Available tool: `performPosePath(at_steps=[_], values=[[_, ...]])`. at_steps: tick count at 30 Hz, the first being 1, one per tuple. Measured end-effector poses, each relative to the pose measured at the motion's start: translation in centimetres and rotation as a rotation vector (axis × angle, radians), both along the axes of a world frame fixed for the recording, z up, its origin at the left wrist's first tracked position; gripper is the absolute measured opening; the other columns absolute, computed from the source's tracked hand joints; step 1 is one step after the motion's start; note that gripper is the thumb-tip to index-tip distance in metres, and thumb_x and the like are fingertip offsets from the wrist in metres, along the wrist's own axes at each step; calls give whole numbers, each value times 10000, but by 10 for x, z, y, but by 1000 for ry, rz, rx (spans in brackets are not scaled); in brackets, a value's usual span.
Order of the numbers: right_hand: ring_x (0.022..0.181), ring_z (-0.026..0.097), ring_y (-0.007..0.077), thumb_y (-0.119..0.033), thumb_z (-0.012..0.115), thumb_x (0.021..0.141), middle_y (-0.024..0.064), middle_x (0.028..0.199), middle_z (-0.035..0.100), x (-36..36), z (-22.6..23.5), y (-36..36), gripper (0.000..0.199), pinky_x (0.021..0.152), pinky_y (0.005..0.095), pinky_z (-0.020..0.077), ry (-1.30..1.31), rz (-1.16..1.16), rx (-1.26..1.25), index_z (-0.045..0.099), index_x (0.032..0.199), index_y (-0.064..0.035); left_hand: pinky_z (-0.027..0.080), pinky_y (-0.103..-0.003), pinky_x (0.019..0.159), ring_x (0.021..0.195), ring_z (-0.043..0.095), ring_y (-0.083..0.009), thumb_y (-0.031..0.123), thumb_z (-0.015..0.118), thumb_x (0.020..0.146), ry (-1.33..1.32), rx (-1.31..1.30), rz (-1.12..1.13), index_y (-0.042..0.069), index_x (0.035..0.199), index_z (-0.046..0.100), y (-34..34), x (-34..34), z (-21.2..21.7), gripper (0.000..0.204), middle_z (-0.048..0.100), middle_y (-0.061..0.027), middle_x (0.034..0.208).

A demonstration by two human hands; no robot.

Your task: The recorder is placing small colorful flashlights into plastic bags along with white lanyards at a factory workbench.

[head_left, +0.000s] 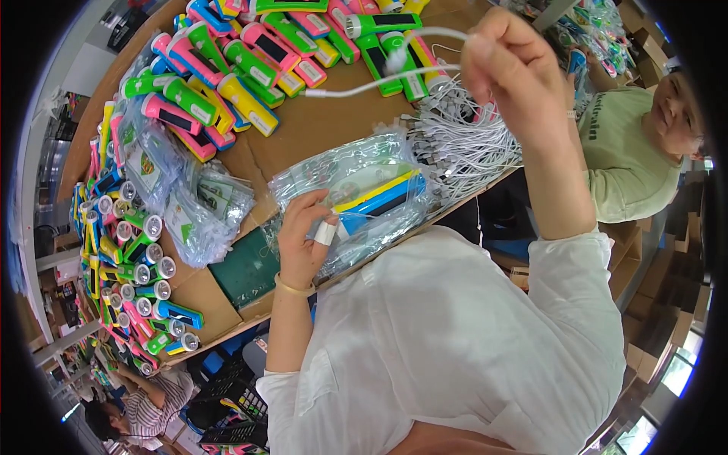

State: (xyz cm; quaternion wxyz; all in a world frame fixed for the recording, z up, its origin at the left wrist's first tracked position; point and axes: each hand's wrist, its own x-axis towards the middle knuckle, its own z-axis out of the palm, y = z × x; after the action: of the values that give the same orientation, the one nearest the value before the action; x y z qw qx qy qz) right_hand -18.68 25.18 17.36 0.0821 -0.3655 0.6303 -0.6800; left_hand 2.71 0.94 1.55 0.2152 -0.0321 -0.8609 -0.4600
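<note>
Raised at the upper right, my right hand (516, 76) pinches a white cable (356, 91) whose looped end hangs out to the left. My left hand (299, 239), with a white wrap on one finger, is closed at the edge of a clear plastic bag (303, 182). A yellow and blue flashlight (383, 199) lies in or on that bag, just right of my left fingers; the shiny film makes it hard to tell which. Beside it, under my right hand, a heap of white cables (462, 133) spreads to the table's edge.
Piled flashlights (258, 61) in pink, green, yellow and blue cover the far side. More flashlights (136, 265) crowd the left, beside clear bags (189, 216). A green mat (246, 269) lies near the front edge. At the right sits a person in a green shirt (629, 152).
</note>
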Motion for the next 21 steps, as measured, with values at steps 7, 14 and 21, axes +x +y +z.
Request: performPosePath(at_steps=[7, 14, 21], values=[[636, 451, 18, -82, 697, 933, -42, 734, 523, 41, -73, -1, 172, 559, 212, 362, -323, 176, 310, 557, 839, -49, 515, -380, 898, 1058, 639, -333, 32, 746, 828, 11, 25, -3, 35, 994, 643, -2, 3, -3, 196, 676, -159, 1210], [607, 459, 39, -102, 717, 909, -18, 660, 524, 41, -60, 2, 214, 546, 236, 369, -79, 358, 654, 560, 787, -24, 505, -299, 785, 864, 592, -168, 36, 749, 849, -123, 235, 295, 10, 1079, 668, 5, 16, -5, 246, 658, -84, 984], [636, 610, 193, -263, 747, 877, 73, 680, 586, 43, -97, -37, 252, 588, 345, 473, 367, 431, 781, 635, 898, -38, 504, -269, 713, 749, 611, -179, 1, 723, 859, -84, 149, 313, -16, 966, 691, 13, 21, 13, 113, 683, -101, 901]])
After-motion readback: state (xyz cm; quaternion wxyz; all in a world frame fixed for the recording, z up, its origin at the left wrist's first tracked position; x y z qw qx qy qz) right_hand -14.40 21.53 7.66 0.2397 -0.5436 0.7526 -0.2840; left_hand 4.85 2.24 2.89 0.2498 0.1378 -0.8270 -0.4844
